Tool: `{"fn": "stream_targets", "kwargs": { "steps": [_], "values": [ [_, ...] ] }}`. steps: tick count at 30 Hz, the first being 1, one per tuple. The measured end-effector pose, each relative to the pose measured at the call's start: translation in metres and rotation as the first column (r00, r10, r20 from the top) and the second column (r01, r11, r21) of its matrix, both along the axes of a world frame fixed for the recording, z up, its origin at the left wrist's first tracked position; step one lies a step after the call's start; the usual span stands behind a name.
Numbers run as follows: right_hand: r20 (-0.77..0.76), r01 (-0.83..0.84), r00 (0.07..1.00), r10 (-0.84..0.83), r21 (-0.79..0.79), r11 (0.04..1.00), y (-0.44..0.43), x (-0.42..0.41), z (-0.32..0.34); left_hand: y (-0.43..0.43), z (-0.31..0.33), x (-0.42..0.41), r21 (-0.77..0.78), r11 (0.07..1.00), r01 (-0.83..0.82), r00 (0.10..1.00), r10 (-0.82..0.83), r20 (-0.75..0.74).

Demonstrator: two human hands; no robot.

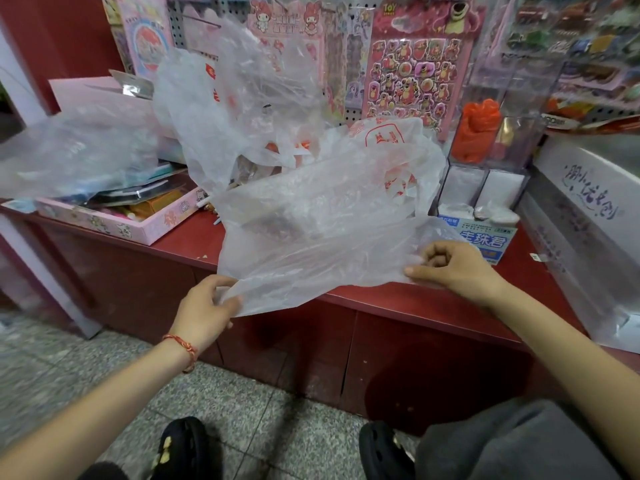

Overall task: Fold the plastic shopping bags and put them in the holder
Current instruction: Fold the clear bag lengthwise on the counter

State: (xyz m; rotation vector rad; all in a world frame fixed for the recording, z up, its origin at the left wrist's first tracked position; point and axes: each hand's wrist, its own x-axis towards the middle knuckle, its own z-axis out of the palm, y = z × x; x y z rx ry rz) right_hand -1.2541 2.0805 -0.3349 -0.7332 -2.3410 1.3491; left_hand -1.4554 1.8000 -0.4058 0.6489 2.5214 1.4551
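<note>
A clear plastic bag (311,230) is stretched flat over the front edge of the red counter (398,299). My left hand (206,308) pinches its near left corner, just off the counter's edge. My right hand (453,268) grips its near right corner on the counter top. Behind it lie more crumpled clear bags with red print (388,147), and one loose bag (235,102) stands up high. A clear acrylic holder (491,147) at the back right has an orange-red bag (476,129) stuffed inside.
A pink box of stationery (131,213) sits at the left under another clear bag (79,150). A blue and white carton (485,237) lies by the holder. A white box (588,202) stands on the right. Sticker sheets (415,71) hang on the pegboard behind.
</note>
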Motion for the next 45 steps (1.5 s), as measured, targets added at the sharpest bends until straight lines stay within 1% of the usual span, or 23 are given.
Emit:
{"fn": "stream_targets", "kwargs": {
  "steps": [2,4,7,9,12,13,14,15,17,18,20,22,25,29,32,36,37,39,41,42,43,44,45],
  "values": [
    [-0.004,0.063,0.998,-0.064,0.276,0.959,0.010,-0.001,0.000,-0.002,0.001,-0.001,-0.022,0.999,-0.026,0.999,0.025,-0.040],
    [-0.044,0.107,0.994,-0.098,0.500,0.859,0.019,-0.001,0.005,-0.003,0.002,-0.001,-0.075,0.996,-0.041,0.998,0.037,-0.058],
    [-0.016,0.035,0.999,-0.032,0.652,0.757,0.026,0.005,0.006,-0.003,0.004,-0.003,-0.116,0.991,-0.073,0.995,0.064,-0.083],
    [0.088,-0.009,0.994,-0.067,0.664,0.748,0.034,0.011,0.001,-0.004,0.005,-0.003,-0.091,0.992,-0.090,0.992,0.082,-0.093],
    [0.339,-0.111,0.932,-0.131,0.610,0.785,0.042,0.019,-0.002,-0.002,0.005,0.001,-0.005,0.994,-0.105,0.994,0.104,-0.043],
    [0.349,-0.110,0.926,-0.140,0.608,0.787,0.040,0.021,0.001,-0.001,0.005,0.005,0.030,0.994,-0.108,0.994,0.108,-0.004],
    [0.291,-0.074,0.947,-0.139,0.616,0.785,0.034,0.022,0.005,0.002,0.004,0.008,0.064,0.992,-0.105,0.994,0.103,0.039],
    [0.192,-0.020,0.972,-0.132,0.630,0.776,0.024,0.021,0.008,0.004,0.003,0.012,0.099,0.990,-0.101,0.992,0.093,0.084],
    [0.005,0.029,0.999,-0.046,0.704,0.710,-0.006,0.010,0.010,0.008,0.002,0.019,0.159,0.982,-0.099,0.988,0.079,0.132],
    [-0.013,-0.021,0.999,0.045,0.739,0.673,-0.024,0.001,0.007,0.009,0.002,0.023,0.172,0.980,-0.097,0.991,0.079,0.109],
    [0.061,-0.190,0.971,0.230,0.783,0.592,-0.054,-0.016,-0.006,0.008,0.003,0.030,0.189,0.977,-0.093,0.995,0.095,-0.001],
    [0.108,-0.269,0.936,0.335,0.832,0.484,-0.074,-0.036,-0.020,0.006,0.003,0.034,0.204,0.975,-0.088,0.983,0.118,-0.141],
    [0.092,-0.255,0.923,0.373,0.872,0.417,-0.100,-0.062,-0.029,0.003,-0.001,0.034,0.163,0.985,-0.059,0.953,0.104,-0.285],
    [0.038,-0.130,0.949,0.314,0.952,0.278,-0.110,-0.084,-0.037,-0.003,-0.006,0.027,0.103,0.995,-0.005,0.912,0.046,-0.408],
    [0.018,-0.086,0.962,0.272,0.966,0.242,-0.092,-0.080,-0.036,-0.013,-0.005,0.021,-0.016,0.999,0.040,0.837,-0.042,-0.545],
    [0.077,-0.105,0.986,0.150,0.975,0.195,-0.063,-0.061,-0.029,-0.021,-0.001,0.015,-0.206,0.978,-0.026,0.663,-0.137,-0.736],
    [0.087,-0.107,0.989,0.117,0.978,0.178,-0.056,-0.055,-0.028,-0.021,-0.001,0.015,-0.225,0.973,-0.046,0.646,-0.143,-0.749],
    [0.085,-0.101,0.991,0.103,0.982,0.160,-0.039,-0.044,-0.028,-0.019,-0.002,0.018,-0.256,0.965,-0.057,0.663,-0.155,-0.732],
    [0.139,-0.150,0.987,0.074,0.973,0.175,-0.027,-0.032,-0.027,-0.016,-0.004,0.018,-0.276,0.959,-0.068,0.661,-0.164,-0.732],
    [0.200,-0.204,0.979,0.040,0.963,0.174,-0.025,-0.026,-0.024,-0.016,-0.006,0.015,-0.302,0.950,-0.077,0.628,-0.189,-0.755],
    [0.263,-0.262,0.965,0.011,0.954,0.147,-0.024,-0.022,-0.023,-0.016,-0.007,0.011,-0.336,0.938,-0.086,0.582,-0.226,-0.781],
    [0.367,-0.361,0.930,-0.014,0.921,0.148,-0.023,-0.018,-0.023,-0.016,-0.010,0.007,-0.371,0.924,-0.094,0.532,-0.269,-0.803],
    [0.488,-0.466,0.871,-0.055,0.857,0.221,-0.025,-0.013,-0.019,-0.016,-0.014,0.003,-0.409,0.908,-0.093,0.489,-0.316,-0.813]
  ]
}}
